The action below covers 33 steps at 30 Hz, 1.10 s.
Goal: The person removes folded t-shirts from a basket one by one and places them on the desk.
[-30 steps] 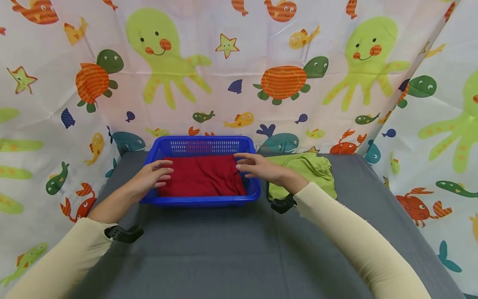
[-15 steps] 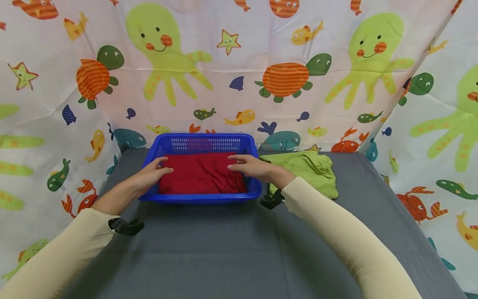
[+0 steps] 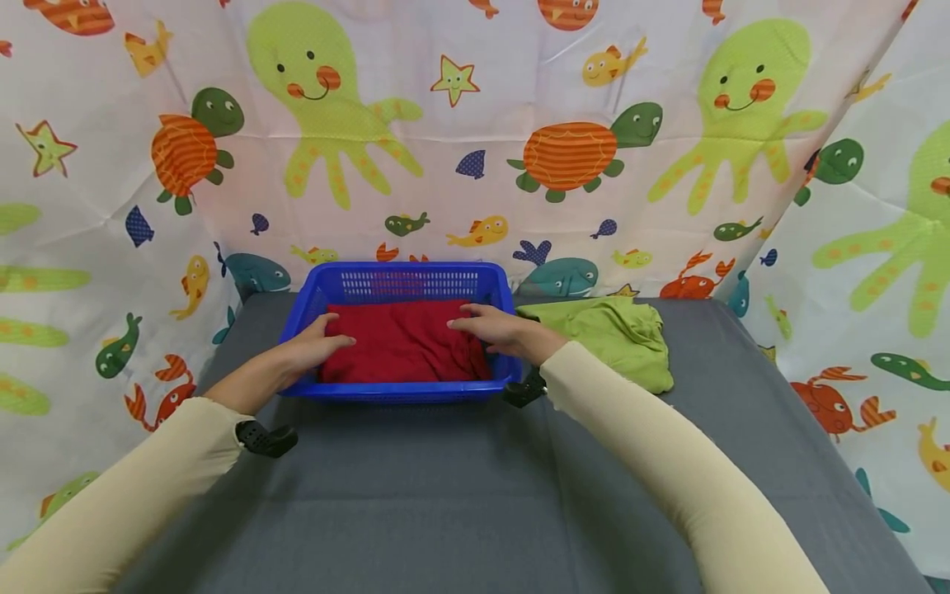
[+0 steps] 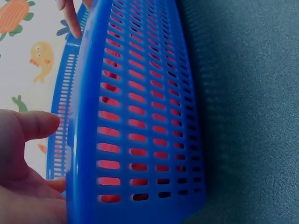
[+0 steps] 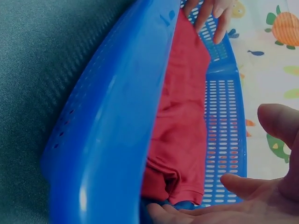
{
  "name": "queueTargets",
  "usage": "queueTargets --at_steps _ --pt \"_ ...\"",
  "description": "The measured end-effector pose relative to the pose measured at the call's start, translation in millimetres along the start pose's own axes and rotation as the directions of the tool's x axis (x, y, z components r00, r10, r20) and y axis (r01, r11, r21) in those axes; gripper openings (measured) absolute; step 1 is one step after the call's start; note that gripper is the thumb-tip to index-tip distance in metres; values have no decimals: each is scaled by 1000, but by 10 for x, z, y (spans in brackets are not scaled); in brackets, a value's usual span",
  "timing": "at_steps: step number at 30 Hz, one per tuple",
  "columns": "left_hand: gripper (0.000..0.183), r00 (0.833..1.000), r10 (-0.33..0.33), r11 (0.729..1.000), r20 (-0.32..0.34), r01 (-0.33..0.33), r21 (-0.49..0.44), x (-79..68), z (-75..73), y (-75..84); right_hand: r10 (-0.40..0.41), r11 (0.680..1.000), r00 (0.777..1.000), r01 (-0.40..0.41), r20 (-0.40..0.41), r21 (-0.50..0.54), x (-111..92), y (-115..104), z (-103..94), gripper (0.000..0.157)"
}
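A blue plastic basket [image 3: 404, 390] with slotted walls holds a folded red cloth [image 3: 404, 338]. My left hand [image 3: 308, 345] reaches over the basket's left side, its thumb spread over the cloth's left end. At the opposite end my right hand [image 3: 505, 330] reaches over the right side, fingers extended toward the red cloth. In the right wrist view, the fingers of that hand [image 5: 243, 198] lie low beside the cloth's end, where a bit of dark blue shows beneath. Whether either hand touches the cloth cannot be told. Neither hand grips anything.
Right of the basket a folded lime-green cloth [image 3: 612, 342] lies on the grey-covered table [image 3: 416, 495]. A white curtain [image 3: 475, 99] printed with sea animals stands behind the table and along both sides. Each wrist wears a black device [image 3: 265, 439].
Both hands have moved closer together and lower into the basket's ends. My left hand shifted right and my right hand shifted left. The basket and cloths stay where they were.
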<state>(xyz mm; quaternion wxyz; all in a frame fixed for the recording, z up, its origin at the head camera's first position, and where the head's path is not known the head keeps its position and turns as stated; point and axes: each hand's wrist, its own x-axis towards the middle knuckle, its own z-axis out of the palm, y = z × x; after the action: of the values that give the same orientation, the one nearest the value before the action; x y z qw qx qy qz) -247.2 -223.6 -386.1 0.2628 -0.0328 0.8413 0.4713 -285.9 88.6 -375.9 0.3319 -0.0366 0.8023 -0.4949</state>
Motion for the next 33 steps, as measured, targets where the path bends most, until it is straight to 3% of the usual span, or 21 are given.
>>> queueTargets --at_steps 8,16,22,26,30,33 --pt "79 997 4 990 -73 -15 -143 46 30 -54 -6 999 999 4 -47 -33 37 16 69 73" --pt "81 996 29 948 -79 -53 -313 90 48 -7 25 998 997 -29 -67 -64 62 28 101 78" --pt "76 994 86 976 -70 -98 -196 121 45 15 42 995 999 -44 -23 -89 68 -1 129 84" --pt "74 993 117 987 -14 -118 -105 130 35 26 54 995 998 -55 -13 -79 90 -3 126 89" --pt "77 993 102 992 60 -97 -82 136 22 -5 65 996 998 -64 10 -60 108 16 141 96" --pt "80 993 83 995 79 -78 -70 145 6 -53 69 997 997 -67 41 -33 133 36 157 100"
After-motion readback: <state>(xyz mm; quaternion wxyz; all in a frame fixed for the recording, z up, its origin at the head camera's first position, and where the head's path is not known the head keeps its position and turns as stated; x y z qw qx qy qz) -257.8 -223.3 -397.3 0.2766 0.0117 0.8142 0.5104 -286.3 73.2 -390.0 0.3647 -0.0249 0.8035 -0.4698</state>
